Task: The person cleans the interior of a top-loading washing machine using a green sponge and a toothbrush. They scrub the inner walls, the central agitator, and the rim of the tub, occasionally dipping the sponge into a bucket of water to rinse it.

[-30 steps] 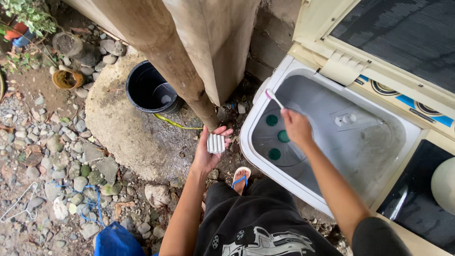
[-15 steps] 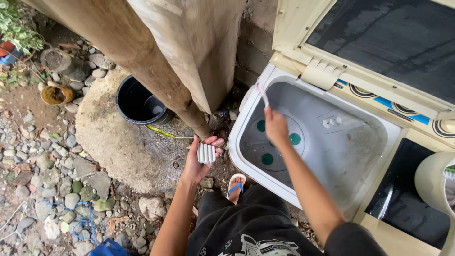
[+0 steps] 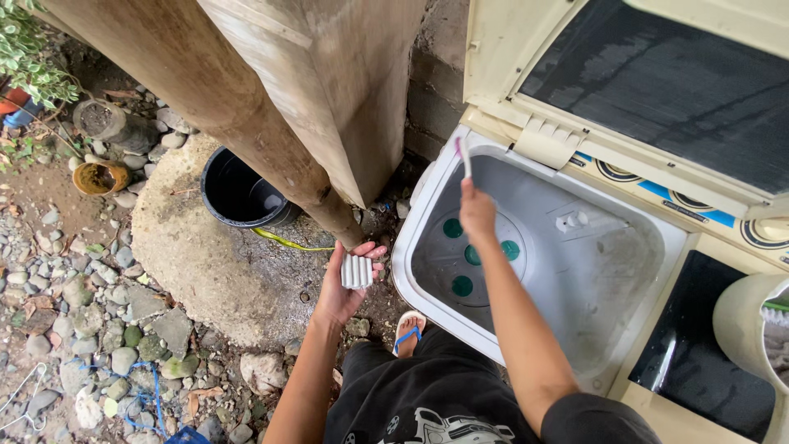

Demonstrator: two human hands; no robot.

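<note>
We grip a toothbrush (image 3: 464, 156) in the right hand (image 3: 477, 215) over the washing machine tub (image 3: 575, 271), while the left hand (image 3: 343, 284) clasps a ribbed white part (image 3: 357, 270).

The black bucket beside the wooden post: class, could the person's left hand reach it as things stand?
Probably not freely. The left hand is already holding a small white ribbed piece, and the slanted wooden post stands between it and the black bucket. The hand would have to go around the post.
</note>
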